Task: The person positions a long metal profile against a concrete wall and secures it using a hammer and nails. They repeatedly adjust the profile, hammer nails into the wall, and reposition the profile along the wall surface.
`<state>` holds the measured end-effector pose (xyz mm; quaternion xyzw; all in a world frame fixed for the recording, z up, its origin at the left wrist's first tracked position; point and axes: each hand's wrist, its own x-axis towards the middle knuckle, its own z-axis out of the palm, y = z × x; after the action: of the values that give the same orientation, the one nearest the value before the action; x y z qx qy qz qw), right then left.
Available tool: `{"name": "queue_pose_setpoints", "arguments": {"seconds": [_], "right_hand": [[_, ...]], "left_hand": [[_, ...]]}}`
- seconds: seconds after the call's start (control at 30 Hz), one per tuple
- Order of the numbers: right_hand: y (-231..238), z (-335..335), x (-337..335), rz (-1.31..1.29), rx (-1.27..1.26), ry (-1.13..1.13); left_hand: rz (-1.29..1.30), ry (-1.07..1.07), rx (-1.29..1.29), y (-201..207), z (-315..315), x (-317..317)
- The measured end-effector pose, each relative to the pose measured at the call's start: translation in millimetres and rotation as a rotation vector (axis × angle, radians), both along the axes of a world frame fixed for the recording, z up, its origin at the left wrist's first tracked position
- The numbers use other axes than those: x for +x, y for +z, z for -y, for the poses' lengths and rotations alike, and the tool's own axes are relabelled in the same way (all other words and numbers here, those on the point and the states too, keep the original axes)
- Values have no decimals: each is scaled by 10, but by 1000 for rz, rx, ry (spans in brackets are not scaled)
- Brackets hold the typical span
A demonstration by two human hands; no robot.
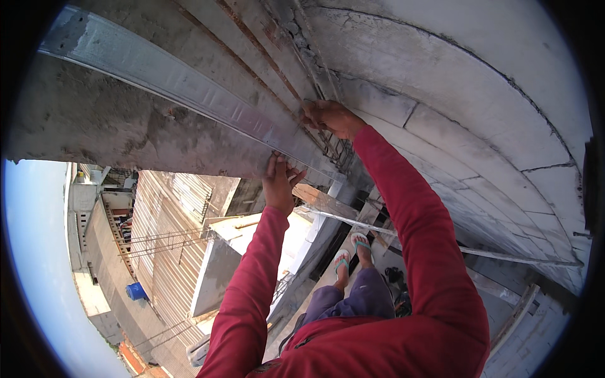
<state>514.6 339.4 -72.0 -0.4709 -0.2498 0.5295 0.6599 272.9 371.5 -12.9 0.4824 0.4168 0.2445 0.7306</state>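
A long metal strip (189,88) runs along the rough concrete beam (120,129) above you, its near end toward the block wall (466,113), as you work with both arms raised. Your left hand (280,183) meets the strip's lower edge, fingers bent and slightly apart; whether they pinch it cannot be told. Your right hand (334,120), fingers curled narrow, is at the rusty rods (259,47) just above the strip's near end; whether it grips one is hidden. The strip could slip or swing, judging by its long far reach, if neither hand bears it firmly, and its thin edge could cut bare fingers. A rod that springs aside might scrape your right knuckles or pin them against the wall. Below the strip, your open sandals (342,258) offer little grip, so a lean outward could cost you balance. Room opens beyond the strip's lower edge, where the view drops to a corrugated roof (164,214); on the strip's other side, rods and wall leave your right elbow less space, and a pale bar (504,255) crosses below its near end.
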Motion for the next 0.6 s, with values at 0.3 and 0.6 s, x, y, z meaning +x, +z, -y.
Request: {"name": "queue_pose_setpoints", "arguments": {"seconds": [0.3,0.6], "right_hand": [[127,-14,-11,1094,10,-563],[-59,88,-143,-38,-14,-205]], "left_hand": [[-139,-15,46,118,-8,-16],[-74,-28,16,39,-49,-29]]}}
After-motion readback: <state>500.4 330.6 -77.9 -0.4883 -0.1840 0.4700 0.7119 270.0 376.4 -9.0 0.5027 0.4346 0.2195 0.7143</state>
